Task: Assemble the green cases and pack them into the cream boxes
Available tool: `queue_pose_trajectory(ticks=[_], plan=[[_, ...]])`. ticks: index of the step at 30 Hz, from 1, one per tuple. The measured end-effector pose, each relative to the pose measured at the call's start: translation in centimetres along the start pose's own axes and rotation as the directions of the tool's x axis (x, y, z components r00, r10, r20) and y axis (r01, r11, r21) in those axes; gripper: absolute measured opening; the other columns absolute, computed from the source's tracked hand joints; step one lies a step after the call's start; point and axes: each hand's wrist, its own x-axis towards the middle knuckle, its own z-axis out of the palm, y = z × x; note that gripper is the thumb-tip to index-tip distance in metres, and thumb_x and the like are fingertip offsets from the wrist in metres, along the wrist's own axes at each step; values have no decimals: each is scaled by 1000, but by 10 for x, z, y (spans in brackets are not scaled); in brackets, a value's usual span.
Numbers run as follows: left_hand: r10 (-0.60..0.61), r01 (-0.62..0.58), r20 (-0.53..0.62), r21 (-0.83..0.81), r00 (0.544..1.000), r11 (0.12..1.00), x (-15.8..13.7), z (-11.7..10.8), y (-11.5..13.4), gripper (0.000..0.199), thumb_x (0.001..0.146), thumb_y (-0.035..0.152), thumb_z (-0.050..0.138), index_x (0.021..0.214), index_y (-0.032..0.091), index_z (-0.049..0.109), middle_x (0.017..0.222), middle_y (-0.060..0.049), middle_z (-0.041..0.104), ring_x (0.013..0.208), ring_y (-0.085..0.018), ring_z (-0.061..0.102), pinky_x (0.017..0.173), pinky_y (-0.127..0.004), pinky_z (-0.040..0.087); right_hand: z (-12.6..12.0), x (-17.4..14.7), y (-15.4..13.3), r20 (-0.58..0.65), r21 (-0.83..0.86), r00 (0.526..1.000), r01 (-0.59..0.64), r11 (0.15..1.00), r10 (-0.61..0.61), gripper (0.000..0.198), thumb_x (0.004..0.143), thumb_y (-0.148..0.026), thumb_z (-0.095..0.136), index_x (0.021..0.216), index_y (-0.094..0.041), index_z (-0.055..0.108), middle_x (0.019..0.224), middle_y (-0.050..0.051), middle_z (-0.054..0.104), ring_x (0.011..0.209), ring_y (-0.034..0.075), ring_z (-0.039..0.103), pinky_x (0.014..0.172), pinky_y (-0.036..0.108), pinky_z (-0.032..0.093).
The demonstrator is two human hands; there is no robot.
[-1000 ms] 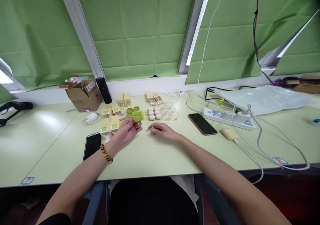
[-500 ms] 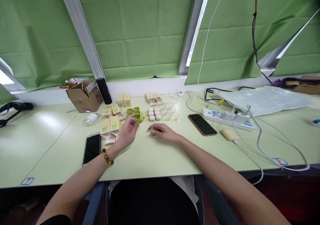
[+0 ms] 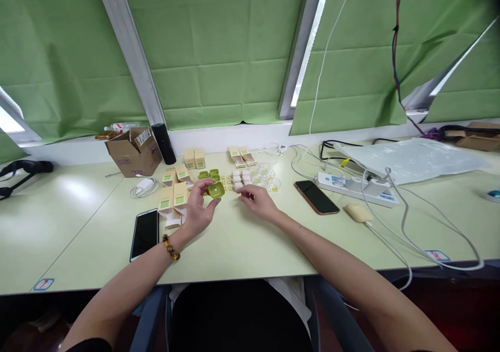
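Note:
My left hand [image 3: 200,209] grips a small green square cup [image 3: 216,189], its hollow side tilted toward me. Behind it on the table are several similar green cups [image 3: 214,172]. My right hand [image 3: 258,201] is curled with its fingertips drawn together at the near edge of the pale pink blocks [image 3: 246,177]; what lies between the fingertips is hidden. Tiny yellowish pieces [image 3: 229,181] lie between the green cups and the pink blocks. To the right of the blocks sit several clear domed covers [image 3: 266,172] with yellow inside.
Small cardboard boxes with green windows [image 3: 180,195] stand beside my left hand, with others [image 3: 194,158] farther back. A phone [image 3: 145,234] lies left, another phone [image 3: 316,197] right. A power strip [image 3: 357,188] with cables and a brown carton [image 3: 134,151] are also on the table.
The green cup in my left hand has turned so its hollow faces me more. My right hand has moved forward and slightly right, to the pink blocks, its fingers closing together.

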Motion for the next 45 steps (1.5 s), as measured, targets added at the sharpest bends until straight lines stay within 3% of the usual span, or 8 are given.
queue_pose_trajectory(ticks=[7,16,19,21,26,30,39,45], plan=[[-5,4,10,61,1000,998,4,-5,-6,46,78,15,85,121,25,72,128,-10,61,121,-25,58,101,-34,50,9,43,-13,152,-678,974,226,700,-167,23,94,-10,59,96,-17,81,108,17,71,109,32,50,88,44,35],[-77,77,62,5,995,997,4,-2,0,47,80,18,84,125,25,74,131,-11,60,129,-27,57,113,-39,47,39,62,-17,159,-723,983,182,667,-96,24,93,-8,59,93,-14,81,107,19,67,112,33,48,96,47,35],[-82,85,52,-56,995,995,4,-2,-3,48,83,24,84,129,25,71,136,-12,58,130,-27,57,113,-39,48,28,55,-26,11,-453,996,80,888,-85,20,94,-13,60,87,-17,78,109,16,69,109,30,55,94,46,43],[-86,90,48,-87,995,992,4,-2,-5,50,85,27,83,132,25,69,139,-12,57,132,-26,56,113,-38,48,16,47,-31,-71,40,997,4,999,-2,15,95,-25,66,85,-19,75,105,11,70,95,24,63,83,42,52],[-134,139,49,-127,990,982,1,-1,-7,50,87,29,82,135,25,67,143,-11,57,133,-25,56,114,-35,47,-8,26,-37,34,852,986,-114,511,163,30,80,-44,88,94,-22,74,95,5,77,93,23,76,77,37,64],[-149,156,55,-144,987,977,1,-1,-8,52,85,30,84,134,22,67,141,-12,59,134,-25,57,116,-36,46,-10,20,-36,60,928,974,-134,347,217,33,71,-39,97,89,-22,75,94,3,80,96,21,79,85,33,67],[-223,252,158,-198,962,947,-1,-2,-8,61,86,36,84,141,21,63,137,-14,63,126,-25,63,114,-40,50,-6,15,-45,33,924,978,-109,368,207,31,68,-36,98,87,-23,77,88,2,78,83,19,76,87,39,67],[-257,312,225,-255,940,915,-2,-1,-10,62,84,37,87,140,21,64,137,-14,67,123,-26,66,110,-41,52,-4,10,-63,-108,827,981,0,563,160,37,72,-40,95,97,-23,73,87,1,74,76,18,70,80,39,65]])
